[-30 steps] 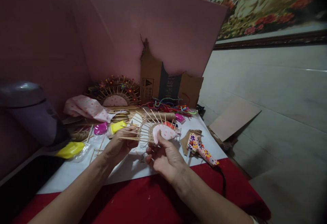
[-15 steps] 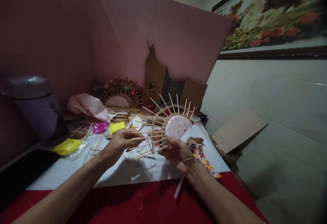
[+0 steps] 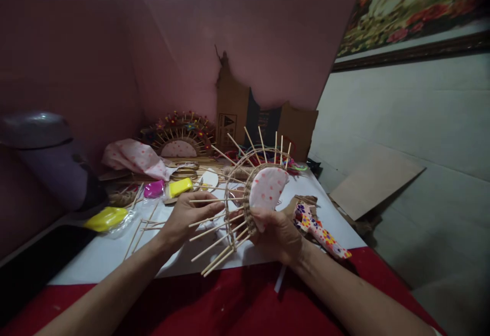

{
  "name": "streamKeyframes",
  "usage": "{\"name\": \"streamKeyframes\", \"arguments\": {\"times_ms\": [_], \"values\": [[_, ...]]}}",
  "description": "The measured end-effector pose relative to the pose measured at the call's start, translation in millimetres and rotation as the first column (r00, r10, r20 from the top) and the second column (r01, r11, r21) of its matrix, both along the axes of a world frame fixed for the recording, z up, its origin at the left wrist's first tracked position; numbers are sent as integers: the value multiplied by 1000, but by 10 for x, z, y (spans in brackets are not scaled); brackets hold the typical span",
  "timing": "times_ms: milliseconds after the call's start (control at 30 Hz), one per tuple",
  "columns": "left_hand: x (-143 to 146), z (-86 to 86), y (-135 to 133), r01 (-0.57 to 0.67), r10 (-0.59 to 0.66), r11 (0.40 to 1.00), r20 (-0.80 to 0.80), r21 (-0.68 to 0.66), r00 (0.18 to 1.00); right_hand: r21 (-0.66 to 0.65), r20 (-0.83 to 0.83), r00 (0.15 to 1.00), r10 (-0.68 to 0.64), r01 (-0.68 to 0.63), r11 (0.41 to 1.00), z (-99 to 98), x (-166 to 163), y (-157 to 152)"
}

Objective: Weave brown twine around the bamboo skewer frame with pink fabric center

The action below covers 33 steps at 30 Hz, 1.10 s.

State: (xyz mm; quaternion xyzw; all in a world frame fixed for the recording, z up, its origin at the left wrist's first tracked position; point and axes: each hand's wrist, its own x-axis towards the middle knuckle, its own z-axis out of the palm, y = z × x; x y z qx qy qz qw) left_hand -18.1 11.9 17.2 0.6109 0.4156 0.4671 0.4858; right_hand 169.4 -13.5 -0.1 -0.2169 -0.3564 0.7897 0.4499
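My right hand [image 3: 277, 231] grips a half-round craft piece [image 3: 268, 188] by its lower edge, thumb on its pink dotted cloth face. Thin wooden sticks fan out from the piece's rim, with brown twine woven around them in arcs. At the piece's left side, my left hand [image 3: 189, 218] has its thumb and fingers closed around the end of one stick [image 3: 206, 201]. The fingertips of my right hand are hidden behind the piece.
A finished-looking fan-shaped piece [image 3: 178, 148] leans at the back, beside pink dotted cloth [image 3: 133, 158]. Scissors [image 3: 184, 171], yellow clay packs [image 3: 105, 219], and a purple bottle [image 3: 49, 162] lie left. Flowered cloth [image 3: 321, 231] is at right; torn cardboard [image 3: 233, 106] stands behind.
The craft piece has turned anticlockwise, its lower sticks now pointing further down. The view has shifted slightly. Both hands stay on the piece.
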Motion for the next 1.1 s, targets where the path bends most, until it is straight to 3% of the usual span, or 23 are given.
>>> {"name": "streamKeyframes", "arguments": {"times_ms": [100, 200, 400, 500, 600, 700, 800, 933, 1100], "values": [[3, 42, -22, -78, 84, 994, -84, 77, 993, 37, 22, 1000, 11, -12, 999, -15, 8, 11], [4, 55, -38, -102, 106, 994, -85, 46, 991, 54, 43, 999, -2, 0, 999, -25, 2, 8], [-15, 26, -21, 39, -24, 992, 120, -122, 992, 52, 23, 998, -64, 63, 997, -37, -3, 18], [-24, 57, -34, 73, -21, 976, 244, -206, 970, 62, -21, 997, -80, 81, 995, -10, 6, 27], [-33, 75, -36, 72, -5, 976, 312, -206, 950, 68, -39, 995, -96, 99, 993, 27, 10, 35], [-41, 58, -19, 45, 0, 990, 313, -136, 950, 68, -60, 992, -113, 117, 991, 41, 11, 47], [-44, 33, -17, -107, 106, 994, 196, -4, 975, 88, -81, 989, -126, 133, 987, 35, 9, 54], [-58, 25, -44, -261, 257, 936, 49, 237, 965, 113, -32, 988, -148, 151, 982, 36, 7, 55], [-83, 58, -61, -264, 321, 880, -84, 395, 943, 114, -36, 979, -199, 202, 973, 21, 13, 78]]}}
